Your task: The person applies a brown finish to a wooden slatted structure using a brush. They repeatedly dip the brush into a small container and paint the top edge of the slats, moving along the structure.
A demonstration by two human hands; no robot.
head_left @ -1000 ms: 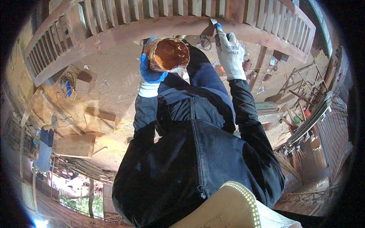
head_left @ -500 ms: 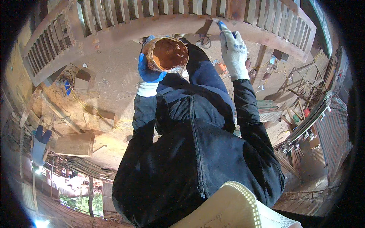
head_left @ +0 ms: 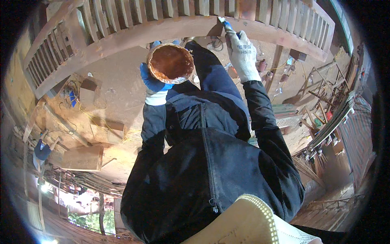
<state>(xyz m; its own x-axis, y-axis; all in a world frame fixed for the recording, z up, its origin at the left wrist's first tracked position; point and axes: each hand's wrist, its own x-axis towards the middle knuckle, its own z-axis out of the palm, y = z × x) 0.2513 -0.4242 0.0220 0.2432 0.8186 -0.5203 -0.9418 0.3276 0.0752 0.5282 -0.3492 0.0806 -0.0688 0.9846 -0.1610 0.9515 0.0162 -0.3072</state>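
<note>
My left hand [head_left: 154, 83], in a white glove with blue coating, is closed around the side of a round pot [head_left: 170, 64]. The pot's rim is crusted, its inside is reddish brown, and its mouth faces up toward me. My right hand [head_left: 242, 53], in a similar glove, reaches to the near rail of a long slatted wooden frame [head_left: 268, 33]. Its fingers close on a small tool with a pale tip [head_left: 221, 19], which lies at the rail by the slat ends. Most of the tool is hidden by the fingers, so its kind is unclear. A dark shadow falls beside it.
The slatted frame spans the far side in front of me. Cables and a box [head_left: 88, 87] lie on the floor at left, near a wooden panel [head_left: 83, 157]. Timber scraps and frames [head_left: 325, 87] clutter the right. Another person [head_left: 42, 150] is farther off at left.
My right hand and the pale tip have shifted left along the rail. The pot has moved slightly left and down, its mouth turned more upward. The distant person has changed posture.
</note>
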